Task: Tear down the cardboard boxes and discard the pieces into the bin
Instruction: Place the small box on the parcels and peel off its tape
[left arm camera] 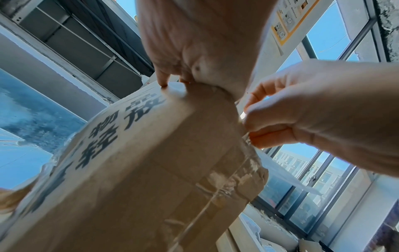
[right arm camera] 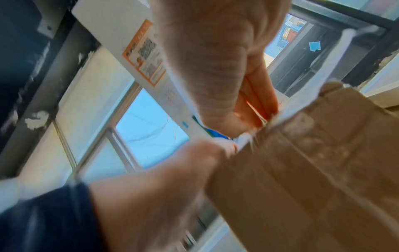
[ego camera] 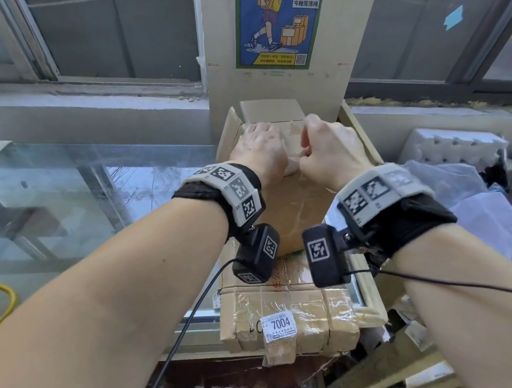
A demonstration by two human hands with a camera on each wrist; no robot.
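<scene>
I read this as tape-stripping: left hand (ego camera: 260, 148) presses atop the box (ego camera: 299, 207), right hand (ego camera: 329, 153) beside it pinches tape (left arm camera: 248, 151). Next calls for a steady peel.

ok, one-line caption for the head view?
Left hand presses the taped brown cardboard box while right hand pinches its clear packing tape.
</scene>
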